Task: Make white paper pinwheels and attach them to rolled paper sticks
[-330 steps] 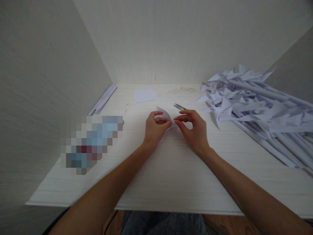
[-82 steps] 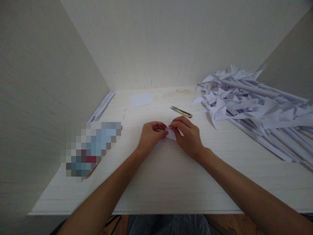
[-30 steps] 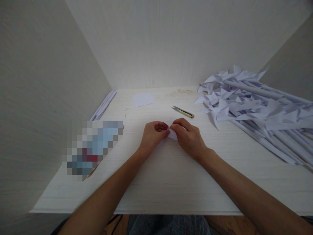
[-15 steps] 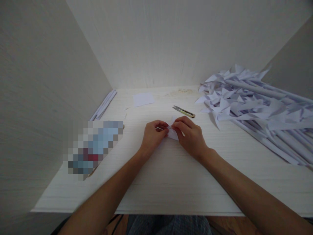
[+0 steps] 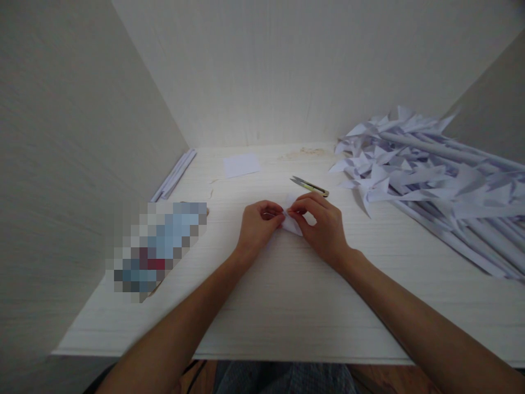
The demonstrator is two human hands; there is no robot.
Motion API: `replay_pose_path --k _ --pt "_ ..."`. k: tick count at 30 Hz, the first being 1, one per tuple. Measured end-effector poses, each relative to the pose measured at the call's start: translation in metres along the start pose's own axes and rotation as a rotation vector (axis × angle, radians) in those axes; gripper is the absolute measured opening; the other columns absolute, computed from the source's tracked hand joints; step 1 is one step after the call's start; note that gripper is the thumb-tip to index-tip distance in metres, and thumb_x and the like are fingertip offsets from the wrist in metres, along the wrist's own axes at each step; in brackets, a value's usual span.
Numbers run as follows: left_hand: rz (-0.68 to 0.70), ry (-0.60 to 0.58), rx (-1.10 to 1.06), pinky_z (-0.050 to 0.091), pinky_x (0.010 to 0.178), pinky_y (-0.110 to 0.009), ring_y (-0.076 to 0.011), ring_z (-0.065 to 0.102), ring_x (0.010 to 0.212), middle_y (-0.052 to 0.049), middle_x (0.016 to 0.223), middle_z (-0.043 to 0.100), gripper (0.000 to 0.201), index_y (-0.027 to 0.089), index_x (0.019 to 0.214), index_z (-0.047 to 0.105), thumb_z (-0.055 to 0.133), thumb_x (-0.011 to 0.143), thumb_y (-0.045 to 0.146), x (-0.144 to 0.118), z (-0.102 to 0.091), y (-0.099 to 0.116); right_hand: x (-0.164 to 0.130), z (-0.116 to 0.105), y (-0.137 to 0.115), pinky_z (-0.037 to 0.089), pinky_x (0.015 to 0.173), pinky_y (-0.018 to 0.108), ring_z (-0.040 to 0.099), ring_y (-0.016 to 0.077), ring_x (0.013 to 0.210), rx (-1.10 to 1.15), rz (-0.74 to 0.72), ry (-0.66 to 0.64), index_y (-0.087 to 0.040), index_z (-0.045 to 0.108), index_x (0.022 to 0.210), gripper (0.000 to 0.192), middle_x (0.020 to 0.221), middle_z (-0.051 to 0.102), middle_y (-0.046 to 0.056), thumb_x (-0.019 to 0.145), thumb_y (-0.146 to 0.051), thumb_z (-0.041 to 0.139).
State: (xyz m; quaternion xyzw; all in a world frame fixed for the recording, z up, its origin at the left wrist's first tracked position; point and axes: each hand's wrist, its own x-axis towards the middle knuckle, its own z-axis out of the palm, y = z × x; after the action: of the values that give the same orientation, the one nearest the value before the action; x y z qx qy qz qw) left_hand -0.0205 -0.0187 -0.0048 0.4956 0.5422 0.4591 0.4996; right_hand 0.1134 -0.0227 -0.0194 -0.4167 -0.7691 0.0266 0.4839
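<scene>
A small folded white paper piece rests on the white table, pinched from both sides. My left hand grips its left end with thumb and fingers. My right hand holds its right part, fingers curled over the top so most of the paper is hidden. Just beyond my right hand lie small snips with a yellowish handle, apart from both hands.
A big heap of paper pinwheels on rolled paper sticks fills the right side. A white paper square lies at the back. Paper strips lean along the left wall. A blurred object sits at the left.
Eleven seconds ago the paper was held up and more open; now it lies flatter on the table, pressed between both hands. In the last second the hands barely shifted.
</scene>
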Motion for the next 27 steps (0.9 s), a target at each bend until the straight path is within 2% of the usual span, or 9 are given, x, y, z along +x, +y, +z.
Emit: replay_pose_path --k 12,23,27 --pt "0.066 0.012 -0.012 0.044 0.055 -0.022 -0.0077 0.054 0.052 0.002 0.056 0.058 0.013 0.014 0.057 0.053 0.065 0.054 0.012 -0.0003 -0.0001 -0.0031 -0.0001 0.0016 0.0009 0.048 0.058 0.025 0.055 0.0109 0.062 0.048 0.039 0.009 -0.017 0.056 0.069 0.011 0.071 0.057 0.002 0.074 -0.008 0.054" --pt "0.137 -0.001 0.175 0.046 0.056 -0.023 -0.0113 0.058 0.057 -0.001 0.059 0.062 0.006 0.015 0.059 0.056 0.062 0.058 0.015 0.0003 -0.0034 -0.0001 0.0011 0.0020 0.0019 0.048 0.060 0.025 0.054 0.0117 0.065 0.064 0.024 0.015 -0.017 0.055 0.070 0.014 0.073 0.057 0.002 0.074 -0.004 0.052" --pt "0.213 0.027 0.244 0.047 0.056 -0.024 -0.0126 0.059 0.058 -0.002 0.060 0.063 0.006 0.015 0.061 0.057 0.060 0.062 0.019 0.0034 -0.0093 0.0033 0.0010 0.0020 0.0026 0.048 0.060 0.025 0.054 0.0117 0.065 0.069 0.022 0.023 -0.017 0.055 0.070 0.015 0.073 0.057 0.002 0.074 -0.004 0.053"
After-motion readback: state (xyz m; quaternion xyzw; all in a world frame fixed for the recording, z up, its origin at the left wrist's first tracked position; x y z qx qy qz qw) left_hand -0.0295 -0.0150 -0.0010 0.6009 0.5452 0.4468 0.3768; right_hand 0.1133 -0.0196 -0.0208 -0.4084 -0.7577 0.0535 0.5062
